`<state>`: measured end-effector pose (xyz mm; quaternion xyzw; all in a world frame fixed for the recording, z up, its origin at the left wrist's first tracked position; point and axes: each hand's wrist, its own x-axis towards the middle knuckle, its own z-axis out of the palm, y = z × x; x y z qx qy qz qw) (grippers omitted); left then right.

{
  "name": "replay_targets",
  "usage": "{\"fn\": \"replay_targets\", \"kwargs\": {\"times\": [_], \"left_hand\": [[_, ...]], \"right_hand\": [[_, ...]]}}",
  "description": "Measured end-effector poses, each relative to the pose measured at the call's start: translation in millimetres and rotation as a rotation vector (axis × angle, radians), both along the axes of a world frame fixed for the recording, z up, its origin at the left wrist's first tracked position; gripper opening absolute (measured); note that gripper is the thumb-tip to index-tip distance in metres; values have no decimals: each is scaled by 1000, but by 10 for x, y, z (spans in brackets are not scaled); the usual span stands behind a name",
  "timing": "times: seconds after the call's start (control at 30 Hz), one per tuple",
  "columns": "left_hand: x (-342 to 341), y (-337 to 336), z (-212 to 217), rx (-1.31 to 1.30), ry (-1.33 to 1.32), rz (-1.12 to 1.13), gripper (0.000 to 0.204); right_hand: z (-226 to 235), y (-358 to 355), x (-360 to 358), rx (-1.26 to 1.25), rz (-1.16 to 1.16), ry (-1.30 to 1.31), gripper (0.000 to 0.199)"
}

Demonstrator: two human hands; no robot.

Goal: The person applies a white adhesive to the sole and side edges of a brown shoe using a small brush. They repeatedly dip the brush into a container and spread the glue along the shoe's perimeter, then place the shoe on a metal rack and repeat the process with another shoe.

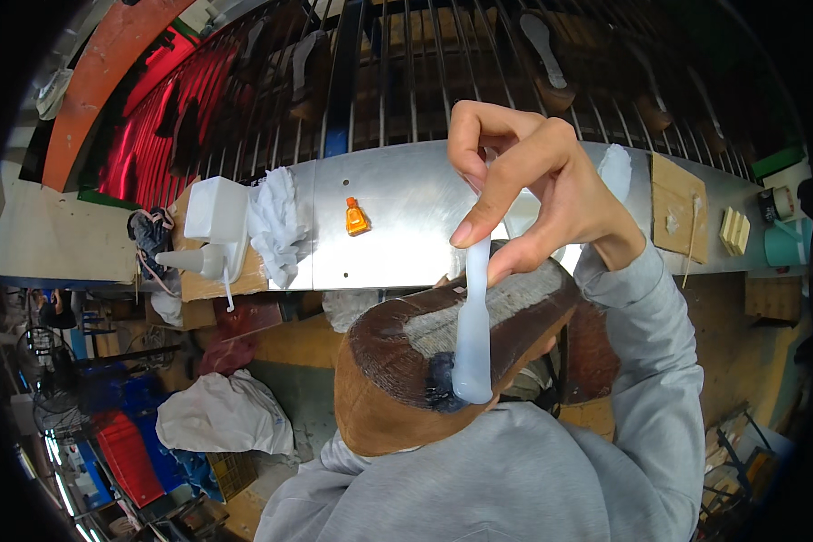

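A brown shoe upper [370, 408], bottom side up, is tilted in front of my chest. Its underside has a grey fibrous middle and a dark, glossy border. My right hand [537, 190] pinches the pale translucent handle of a brush [477, 298] between thumb and fingers. The brush's dark bristles press on the underside near the wider end. Behind the shoe upper, my left hand [549, 344] supports it; only a bit of a finger shows at the right edge, and the rest is hidden.
Along the metal ledge [388, 257] stand a small orange bottle [356, 218], a crumpled white cloth [280, 226] and a white plastic container with a spout [217, 212]. Cardboard [679, 203] lies at right. Beyond, a barred rack [415, 81] carries several shoe parts, with red glow at left.
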<state>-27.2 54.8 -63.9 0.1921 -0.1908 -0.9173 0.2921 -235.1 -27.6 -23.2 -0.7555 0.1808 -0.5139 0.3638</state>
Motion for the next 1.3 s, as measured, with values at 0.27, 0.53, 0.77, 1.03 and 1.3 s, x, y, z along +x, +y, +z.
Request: {"fn": "replay_targets", "kwargs": {"times": [0.27,0.53,0.77,1.03,1.3], "left_hand": [[14,133,-44,-60,-4,-55,91],[-66,217,-89,-106,-2,-85,101],[-76,137,-55,-184,-36,-84,109],[412,-235,93,-585,-257,334,119],[832,-864,508,-895,-142,1205,129]], "right_hand": [[-87,17,-70,14,2,26,46],[-82,114,-191,52,-20,68,44],[41,161,-132,43,-85,97,40],[-210,574,-640,104,-380,176,32],[-769,1347,-860,-21,-1217,908,24]]}}
